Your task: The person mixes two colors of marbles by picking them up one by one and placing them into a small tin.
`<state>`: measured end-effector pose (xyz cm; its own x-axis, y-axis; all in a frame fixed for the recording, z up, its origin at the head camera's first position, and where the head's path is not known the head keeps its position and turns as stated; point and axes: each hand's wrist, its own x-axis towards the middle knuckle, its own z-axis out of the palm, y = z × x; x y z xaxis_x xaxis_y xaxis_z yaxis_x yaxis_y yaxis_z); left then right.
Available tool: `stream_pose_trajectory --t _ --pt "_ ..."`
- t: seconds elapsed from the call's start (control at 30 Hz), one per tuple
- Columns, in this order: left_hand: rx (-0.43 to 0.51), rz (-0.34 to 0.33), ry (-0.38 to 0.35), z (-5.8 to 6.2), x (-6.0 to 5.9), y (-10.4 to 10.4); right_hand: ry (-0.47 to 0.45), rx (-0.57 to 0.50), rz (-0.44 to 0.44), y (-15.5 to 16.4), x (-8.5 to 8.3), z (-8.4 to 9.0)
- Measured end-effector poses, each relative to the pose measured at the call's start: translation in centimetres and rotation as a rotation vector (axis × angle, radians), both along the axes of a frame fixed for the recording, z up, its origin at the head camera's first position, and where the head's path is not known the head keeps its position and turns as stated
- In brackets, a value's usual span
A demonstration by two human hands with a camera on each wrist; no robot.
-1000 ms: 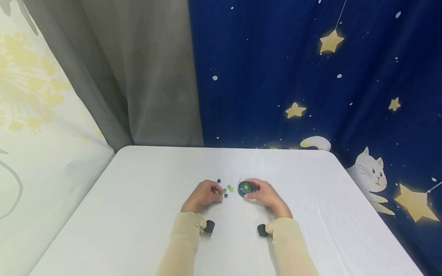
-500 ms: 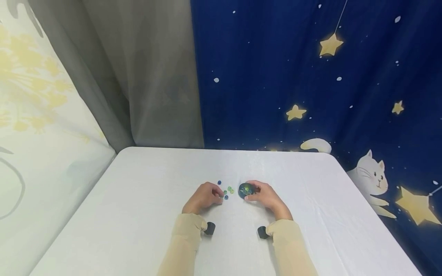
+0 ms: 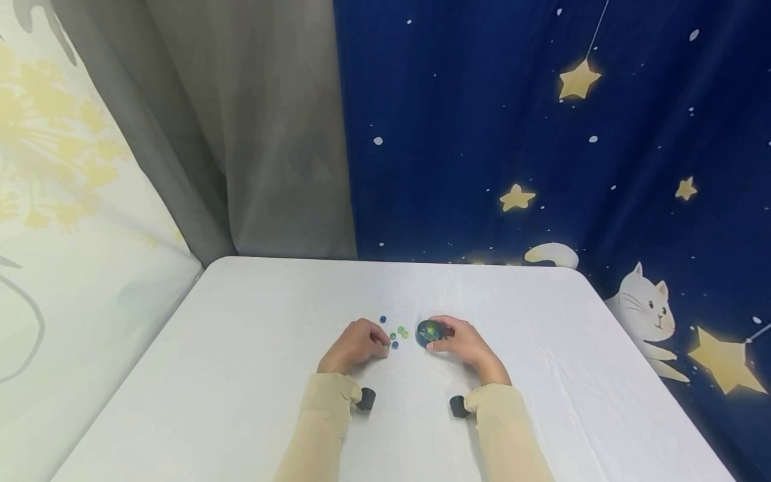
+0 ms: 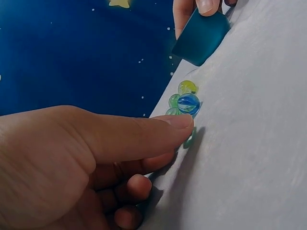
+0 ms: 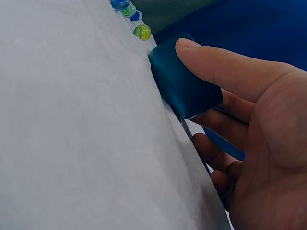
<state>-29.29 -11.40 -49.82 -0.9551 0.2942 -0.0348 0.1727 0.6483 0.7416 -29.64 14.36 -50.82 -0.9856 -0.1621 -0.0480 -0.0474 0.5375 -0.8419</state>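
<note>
My left hand is low over the white table, its thumb and index finger pinching a green marble that is partly hidden below the thumb. Just beyond those fingertips lie loose glass marbles: a blue one, a yellow-green one, green ones and a darker blue one farther back. My right hand grips a small dark teal cup from its right side, thumb near and fingers behind. The cup stands on the table, and yellow-green and blue patches show inside it in the head view.
A white cloth covers the table. Grey and starry blue curtains hang behind its far edge. Each wrist carries a black camera block, and both sleeves are beige.
The left index finger has drawn in toward the thumb, and its fingertips have come slightly nearer to me, off the marble group. The right hand and cup stay put; the head view has shifted slightly.
</note>
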Motion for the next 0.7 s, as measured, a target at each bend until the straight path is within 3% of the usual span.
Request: stream_pose_trajectory --t 0.33,0.7 --pt "0.015 0.011 0.005 -0.03 0.03 0.07 0.007 0.022 -0.010 -0.01 0.03 -0.06" --pt "0.033 0.011 0.077 -0.13 -0.11 0.17 0.015 0.020 -0.005 0.04 0.22 -0.08"
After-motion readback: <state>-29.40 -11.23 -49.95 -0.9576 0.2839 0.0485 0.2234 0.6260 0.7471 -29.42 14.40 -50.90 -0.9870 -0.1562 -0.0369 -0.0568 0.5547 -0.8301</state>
